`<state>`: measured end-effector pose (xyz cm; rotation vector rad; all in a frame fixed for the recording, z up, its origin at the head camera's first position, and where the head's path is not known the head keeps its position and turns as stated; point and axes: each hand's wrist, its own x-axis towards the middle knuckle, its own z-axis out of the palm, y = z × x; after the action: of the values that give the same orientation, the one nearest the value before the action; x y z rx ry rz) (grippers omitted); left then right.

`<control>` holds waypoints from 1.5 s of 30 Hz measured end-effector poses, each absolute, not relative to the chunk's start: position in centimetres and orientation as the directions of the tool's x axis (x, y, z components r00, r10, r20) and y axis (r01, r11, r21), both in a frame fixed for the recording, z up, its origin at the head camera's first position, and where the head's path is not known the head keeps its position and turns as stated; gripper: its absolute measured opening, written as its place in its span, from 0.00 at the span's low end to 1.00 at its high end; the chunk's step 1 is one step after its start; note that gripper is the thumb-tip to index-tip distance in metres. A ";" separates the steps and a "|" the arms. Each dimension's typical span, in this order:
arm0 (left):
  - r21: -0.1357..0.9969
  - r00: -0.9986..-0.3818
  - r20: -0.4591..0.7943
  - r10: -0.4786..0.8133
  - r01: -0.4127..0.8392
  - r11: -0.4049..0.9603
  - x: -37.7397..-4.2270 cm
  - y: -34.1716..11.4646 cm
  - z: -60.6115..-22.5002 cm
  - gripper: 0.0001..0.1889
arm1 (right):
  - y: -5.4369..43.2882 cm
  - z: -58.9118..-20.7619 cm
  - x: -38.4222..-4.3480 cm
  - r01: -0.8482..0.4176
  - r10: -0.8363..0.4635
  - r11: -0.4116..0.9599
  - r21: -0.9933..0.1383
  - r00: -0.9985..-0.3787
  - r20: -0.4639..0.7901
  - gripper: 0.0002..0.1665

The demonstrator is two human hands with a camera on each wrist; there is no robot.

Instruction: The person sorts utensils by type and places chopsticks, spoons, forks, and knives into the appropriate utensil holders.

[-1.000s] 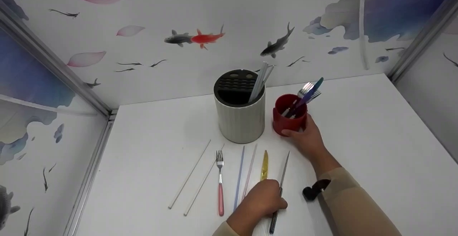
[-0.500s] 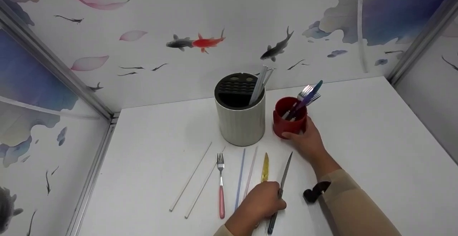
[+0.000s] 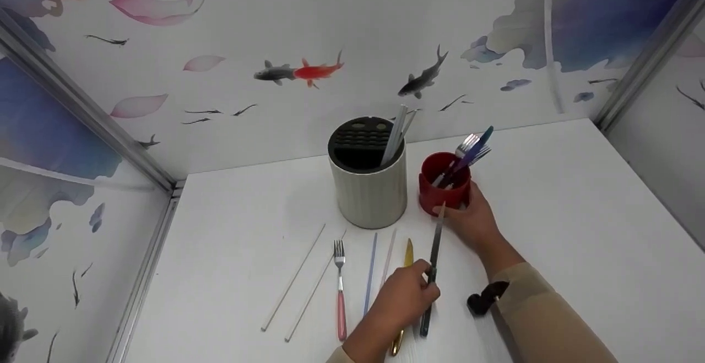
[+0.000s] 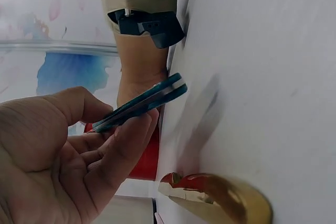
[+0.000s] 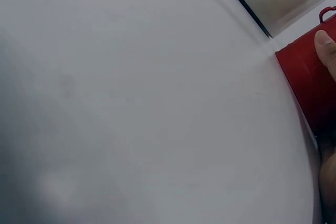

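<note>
My left hand (image 3: pixel 405 297) pinches a table knife (image 3: pixel 435 244) between thumb and fingers. Its blade points away from me, and the tip overlaps the right thumb in the head view. The dark teal handle (image 4: pixel 152 98) is lifted off the table, its shadow lying below. Beneath that hand lies a gold knife (image 3: pixel 408 253), partly covered. My right hand (image 3: pixel 476 220) grips the side of a red cup (image 3: pixel 432 198) standing on the table. Inside the cup lean forks (image 3: pixel 467 144) and a utensil with a blue-purple handle (image 3: pixel 478 148).
Left of the cup stands a ribbed grey holder (image 3: pixel 372 203) with a black slotted top and clear straws (image 3: pixel 394 137) in it. A pink-handled fork (image 3: pixel 341 308), a blue straw (image 3: pixel 370 269), a pink straw (image 3: pixel 388 255) and two pale sticks (image 3: pixel 293 277) lie on the white table (image 3: pixel 220 269).
My left hand has raised the knife from beside the gold knife and moved it forward, its tip now near the cup. The right hand keeps its grip on the cup.
</note>
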<state>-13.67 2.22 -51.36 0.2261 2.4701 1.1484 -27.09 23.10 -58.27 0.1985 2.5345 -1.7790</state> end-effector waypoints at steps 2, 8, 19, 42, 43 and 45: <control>0.784 -0.913 -0.268 0.307 -0.021 0.620 -13.9 2.3 -51.3 0.12 | 23.1 -58.2 -27.1 0.130 0.084 0.336 -0.933 -0.991 -0.107 0.65; 0.827 -0.935 -0.175 0.307 0.030 0.562 -14.8 2.5 -50.5 0.07 | 23.1 -58.2 -27.1 0.113 0.082 0.337 -0.935 -0.992 -0.091 0.65; 0.782 -0.951 0.094 0.294 0.253 0.569 -17.0 3.8 -47.6 0.08 | 23.2 -58.5 -27.3 0.116 0.101 0.358 -0.926 -0.991 -0.085 0.65; 0.828 -0.950 0.273 0.151 0.312 0.467 -23.8 7.5 -43.4 0.16 | 23.3 -58.1 -27.4 0.158 0.086 0.370 -0.916 -0.987 -0.135 0.68; 0.833 -0.953 0.263 0.147 0.302 0.464 -23.9 7.7 -43.4 0.16 | 23.4 -58.1 -27.5 0.161 0.090 0.373 -0.914 -0.987 -0.137 0.68; 0.844 -0.960 0.238 0.145 0.279 0.459 -24.1 8.1 -43.6 0.17 | 23.4 -58.1 -27.5 0.159 0.090 0.372 -0.915 -0.987 -0.135 0.68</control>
<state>-24.10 8.07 -43.62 0.4084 2.7935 1.6568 -27.46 23.43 -58.06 0.2321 2.5503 -1.7113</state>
